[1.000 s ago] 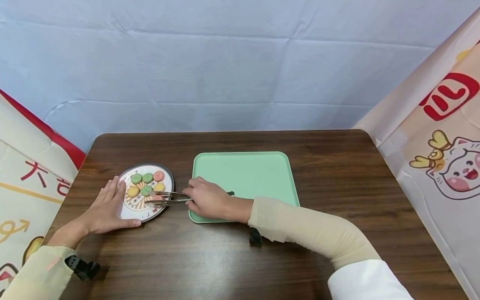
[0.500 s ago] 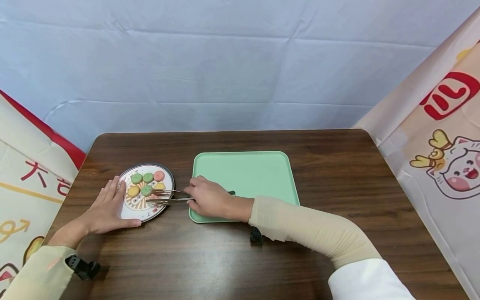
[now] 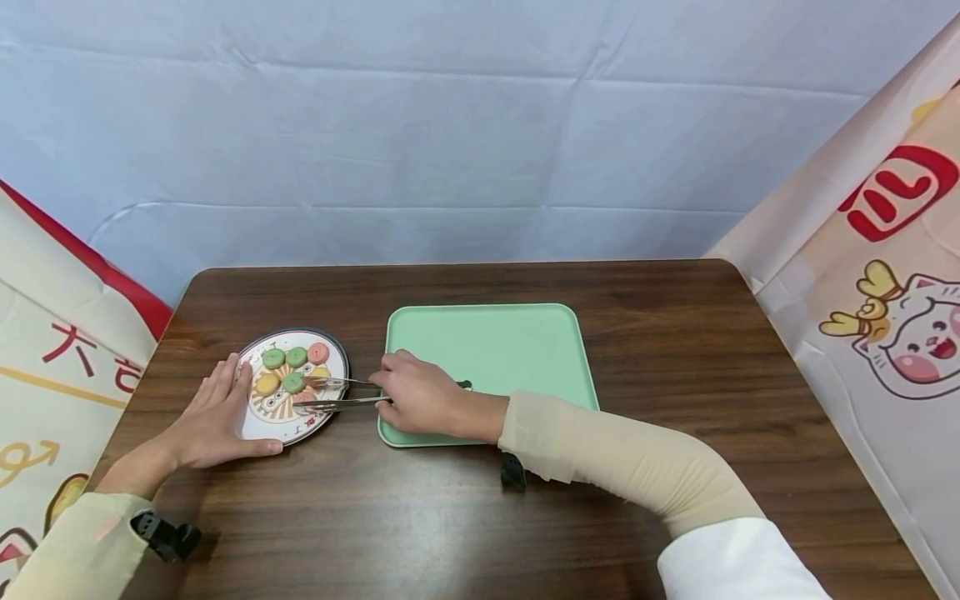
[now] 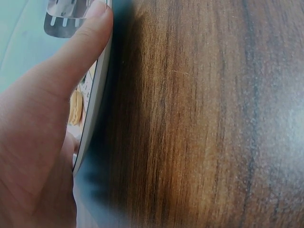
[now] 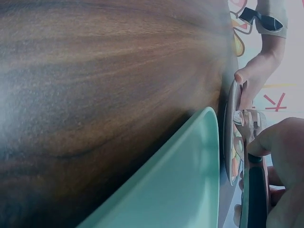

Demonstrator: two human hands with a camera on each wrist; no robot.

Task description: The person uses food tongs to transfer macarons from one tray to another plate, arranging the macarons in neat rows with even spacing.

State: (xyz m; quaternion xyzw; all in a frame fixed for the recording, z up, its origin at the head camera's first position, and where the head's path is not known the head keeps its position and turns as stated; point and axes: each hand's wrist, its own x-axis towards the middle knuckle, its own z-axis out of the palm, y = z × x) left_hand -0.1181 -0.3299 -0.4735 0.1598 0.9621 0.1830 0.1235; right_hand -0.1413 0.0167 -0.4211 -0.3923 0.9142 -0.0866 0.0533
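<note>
In the head view, my left hand (image 3: 206, 417) rests with its fingers straight against the rim of a white patterned plate (image 3: 258, 427), thumb along the near edge. Macarons lie on that plate: a green one (image 3: 293, 382), a yellow one (image 3: 267, 383), a pink one (image 3: 318, 353) and several more. From the right, my right hand (image 3: 416, 396) grips metal serving tongs (image 3: 341, 403) with dark handles. Their slotted ends reach over the plate's right side, around a partly hidden pink macaron (image 3: 307, 397). The right wrist view shows the tongs' dark handle (image 5: 256, 190) in my fingers.
A light green rectangular tray (image 3: 510, 350) lies right of the plate, partly under my right hand and forearm. Both stand on a dark wood table (image 3: 420, 517). A pale blue cloth (image 3: 480, 150) hangs behind, with printed sheets at both sides.
The tongs' upper arm has shifted slightly right over the plate. My left hand and the plate have stayed in place.
</note>
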